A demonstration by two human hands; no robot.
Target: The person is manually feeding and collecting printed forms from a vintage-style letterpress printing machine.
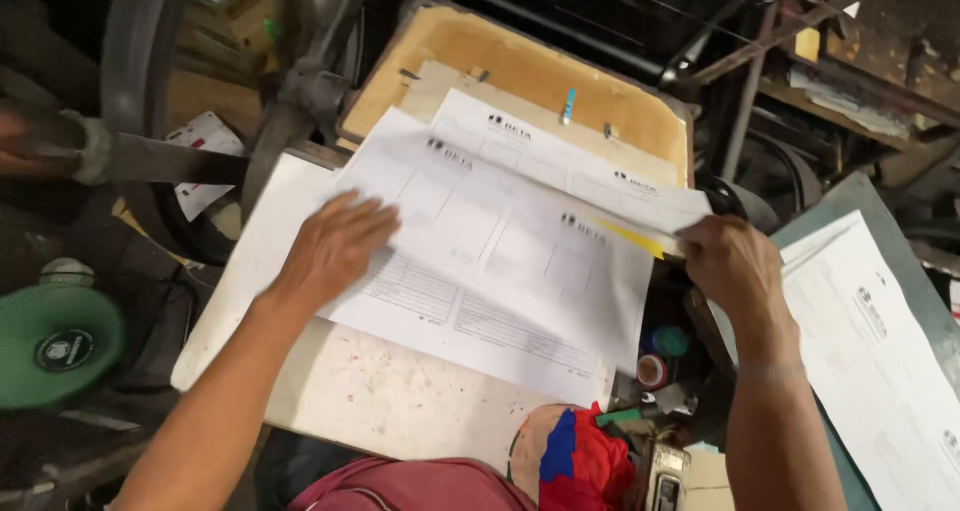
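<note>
— Sheets at centre frame? 
— Printed forms (pixel 500 271): thin matt white paper, smooth. 
— Beneath them? 
— Work board (pixel 380 391): pale, speckled, rough. Upper tray (pixel 520 66): bare matt wood.

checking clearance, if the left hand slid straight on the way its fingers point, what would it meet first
The left hand lies flat on the top printed sheet, fingers pointing up and to the right. Going on, it would cross more of that sheet, then probably the sheet beneath and the wooden tray; depth is unclear.
</note>
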